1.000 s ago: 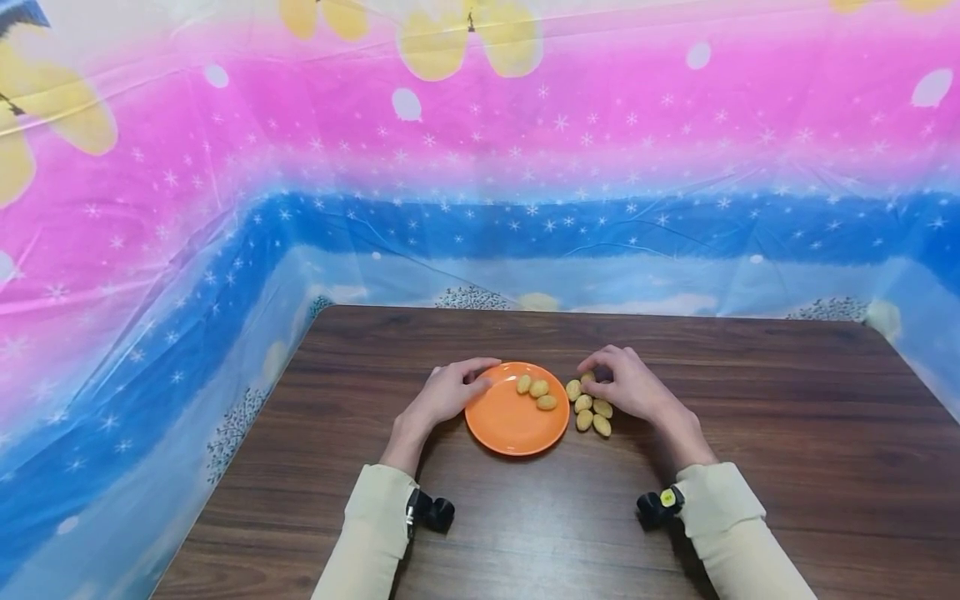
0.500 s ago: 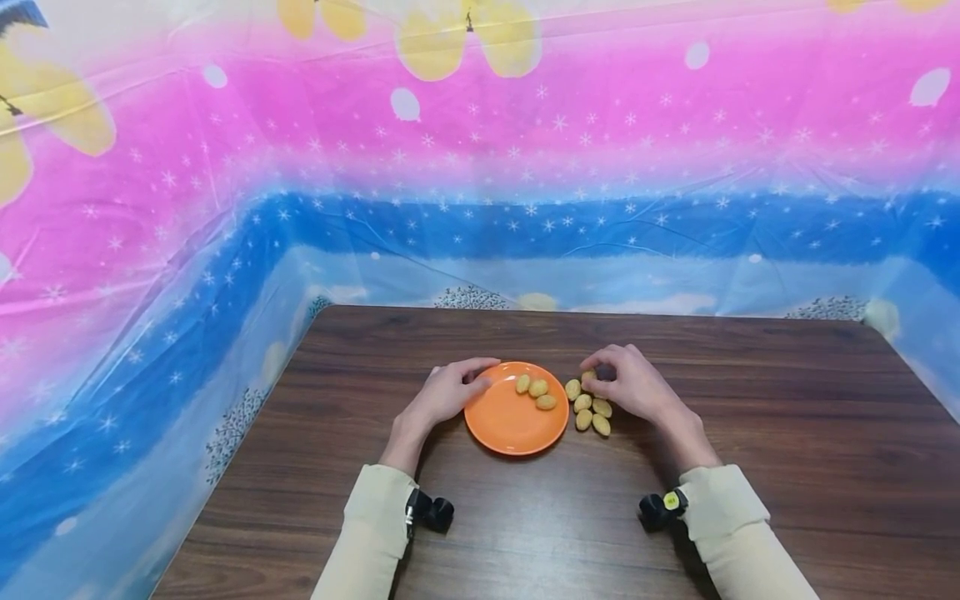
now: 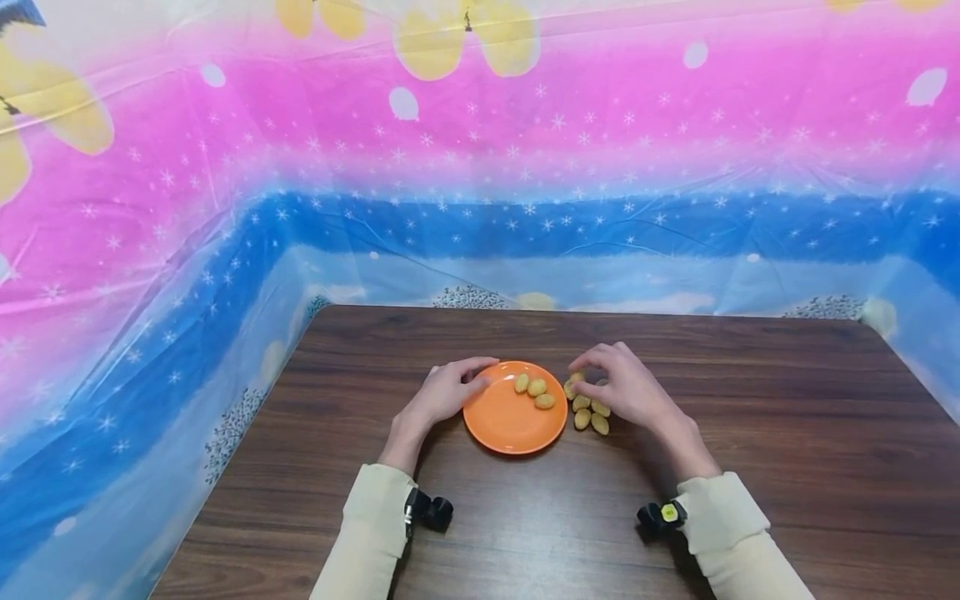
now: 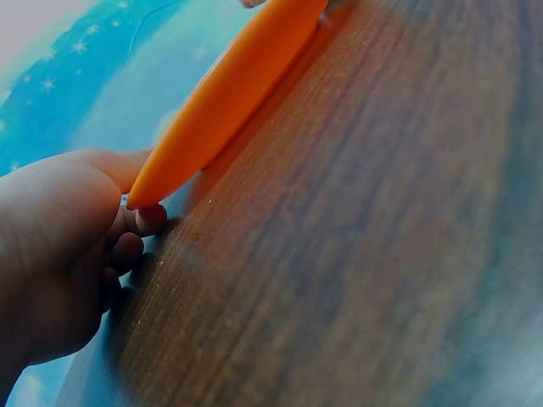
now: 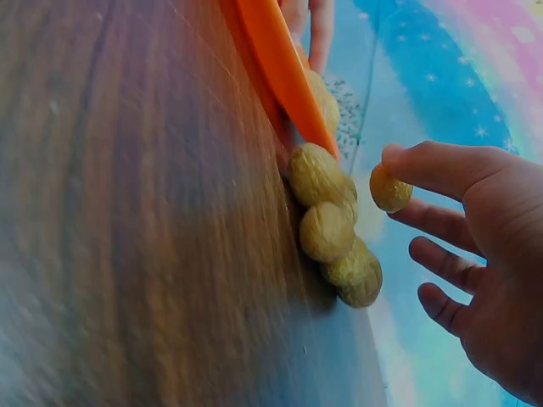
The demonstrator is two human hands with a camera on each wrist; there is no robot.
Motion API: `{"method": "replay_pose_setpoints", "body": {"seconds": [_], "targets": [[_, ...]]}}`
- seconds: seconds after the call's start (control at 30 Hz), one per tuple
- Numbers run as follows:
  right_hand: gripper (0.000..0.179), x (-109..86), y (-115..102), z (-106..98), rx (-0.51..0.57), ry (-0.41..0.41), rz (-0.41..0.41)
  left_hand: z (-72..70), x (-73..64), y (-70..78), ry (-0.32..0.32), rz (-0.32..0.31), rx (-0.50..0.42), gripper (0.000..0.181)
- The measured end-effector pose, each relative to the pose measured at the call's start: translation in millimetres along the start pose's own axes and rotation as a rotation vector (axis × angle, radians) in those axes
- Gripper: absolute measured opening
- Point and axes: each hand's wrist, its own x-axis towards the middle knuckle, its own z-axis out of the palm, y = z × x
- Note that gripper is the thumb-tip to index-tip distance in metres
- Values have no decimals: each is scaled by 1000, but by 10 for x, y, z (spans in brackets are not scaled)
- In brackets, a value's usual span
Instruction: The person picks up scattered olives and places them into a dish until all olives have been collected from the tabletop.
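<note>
My left hand (image 3: 442, 392) pinches the left rim of an orange plate (image 3: 510, 429). In the left wrist view its thumb lies over the rim and its fingers curl below. On the plate's upper right lie 3 small oval, yellow-brown pieces (image 3: 537, 387) with rough skin; their exact kind is unclear. My right hand (image 3: 630, 387) is just right of the plate, over several matching pieces on the table. Between its thumb and forefinger it pinches one oval yellow-brown piece (image 5: 390, 188), lifted clear of the pile (image 5: 327, 231). The hand partly hides the pile in the head view.
A dark wood-grain table (image 3: 787, 400) spreads out on both sides. Behind it and to the left hangs a pink and blue patterned cloth (image 3: 480, 225). Black wrist cameras (image 3: 435, 512) sit below both cuffs.
My right hand has raised one oval yellow-brown piece from the pile and moved slightly left toward the plate. The left hand keeps its hold on the rim.
</note>
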Motion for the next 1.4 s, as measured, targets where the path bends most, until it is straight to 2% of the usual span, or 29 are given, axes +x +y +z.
{"method": "replay_pose_setpoints", "body": {"seconds": [0.4, 1.07, 1.4], "targets": [[24, -31, -178, 98, 21, -15, -76, 4, 7, -13, 0, 10, 0, 38], [22, -58, -399, 241, -45, -55, -66, 4, 0, 2, 0, 2, 3, 38], [20, -66, -412, 297, -78, -89, -81, 11, 3, -1, 6, 1, 3, 37]]}}
